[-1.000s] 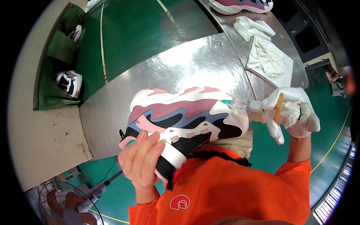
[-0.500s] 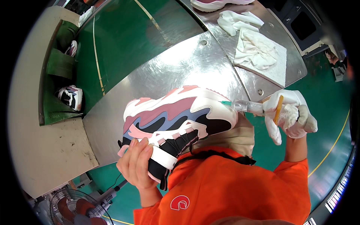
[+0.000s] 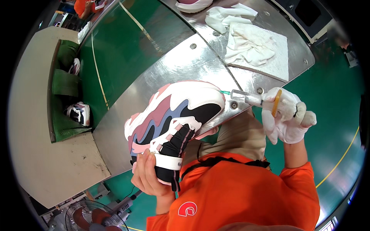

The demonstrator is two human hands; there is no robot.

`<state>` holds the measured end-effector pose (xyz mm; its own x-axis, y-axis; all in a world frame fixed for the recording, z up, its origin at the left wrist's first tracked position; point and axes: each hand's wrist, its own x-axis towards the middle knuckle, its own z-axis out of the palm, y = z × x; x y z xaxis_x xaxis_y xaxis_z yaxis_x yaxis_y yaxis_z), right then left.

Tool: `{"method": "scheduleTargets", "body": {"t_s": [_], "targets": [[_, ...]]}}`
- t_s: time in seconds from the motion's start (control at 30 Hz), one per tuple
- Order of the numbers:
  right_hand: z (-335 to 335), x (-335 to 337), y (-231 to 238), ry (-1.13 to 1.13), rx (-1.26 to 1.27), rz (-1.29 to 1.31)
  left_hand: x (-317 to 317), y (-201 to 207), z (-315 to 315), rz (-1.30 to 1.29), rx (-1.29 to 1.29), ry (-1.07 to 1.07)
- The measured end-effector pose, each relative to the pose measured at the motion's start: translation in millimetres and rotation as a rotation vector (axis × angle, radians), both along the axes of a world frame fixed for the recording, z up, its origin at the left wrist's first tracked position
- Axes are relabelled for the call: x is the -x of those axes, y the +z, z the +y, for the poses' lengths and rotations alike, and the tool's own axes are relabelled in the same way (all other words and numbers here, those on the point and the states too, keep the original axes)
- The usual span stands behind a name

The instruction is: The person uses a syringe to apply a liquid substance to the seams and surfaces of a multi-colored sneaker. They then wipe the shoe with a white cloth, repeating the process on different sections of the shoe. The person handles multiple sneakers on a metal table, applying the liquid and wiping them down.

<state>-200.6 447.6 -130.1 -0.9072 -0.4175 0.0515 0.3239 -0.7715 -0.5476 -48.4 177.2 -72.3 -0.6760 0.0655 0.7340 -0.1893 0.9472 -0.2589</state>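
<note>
A sneaker [image 3: 165, 123] in white, mauve, blue and black lies on its side over the metal table edge, toe to the right. My bare left hand [image 3: 148, 175] grips it at the ankle end, fingers over the white strap [image 3: 168, 161]. My gloved right hand [image 3: 287, 117] is closed around a clear syringe [image 3: 246, 97] with a yellow-orange flange. Its thin green tip [image 3: 225, 92] reaches the toe, at the edge of the white sole. Whether it touches is too small to tell.
On the metal table [image 3: 185, 61] lie a white pad [image 3: 279, 57] with a crumpled cloth [image 3: 250, 46] and another shoe [image 3: 192, 5]. A green belt [image 3: 127, 46] runs alongside. Shoes sit in a green rack [image 3: 63, 82] at left. A fan [image 3: 92, 217] stands lower left; a co-worker's orange sleeve [image 3: 81, 8] shows far off.
The sneaker has turned, its toe now lifted and showing more white sole. The syringe has shifted left with the toe. My view has swung, bringing the co-worker into sight.
</note>
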Motion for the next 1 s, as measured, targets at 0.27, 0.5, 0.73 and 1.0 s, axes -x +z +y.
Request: {"method": "scheduleTargets", "body": {"t_s": [0.27, 0.5, 0.73, 1.0], "targets": [[-2.8, -10.5, 10.6, 0.060, 0.059, 0.004, 4.3, 3.4, 3.2, 0.010, 0.008, -0.009], [0.8, -18.6, 36.2, 0.070, -0.165, -0.015, -0.8, 1.2, -0.2, -0.006, -0.013, -0.012], [-10.0, -29.8, 76.6, 0.082, -0.494, 0.028, 1.8, 6.3, 1.3, -0.009, -0.031, -0.038], [-25.5, -44.9, 70.4, -0.004, -0.633, 0.229, 13.7, 29.1, -7.5, -0.140, -0.113, -0.059]]}}
